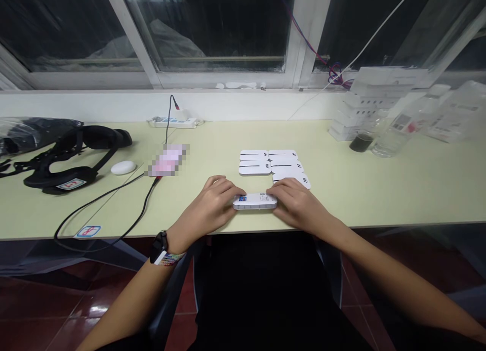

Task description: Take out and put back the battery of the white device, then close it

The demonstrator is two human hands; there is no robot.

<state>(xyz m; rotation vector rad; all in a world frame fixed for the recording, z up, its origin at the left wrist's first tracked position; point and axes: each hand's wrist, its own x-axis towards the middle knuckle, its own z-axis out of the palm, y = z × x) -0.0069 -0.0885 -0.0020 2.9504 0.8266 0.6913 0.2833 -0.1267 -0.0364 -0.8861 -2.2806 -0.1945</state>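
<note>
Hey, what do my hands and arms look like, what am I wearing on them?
Your left hand and right hand wear no gloves. The left wrist has a black watch-like band, a small white strip and a multicoloured patterned bracelet; the right wrist is bare. Dark sleeves show near the elbows.

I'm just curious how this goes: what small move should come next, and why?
Perhaps ease the white block forward: the left hand and right hand grip its ends, and the left column of white pieces has two where the right column has three, leaving a gap ahead.
</note>
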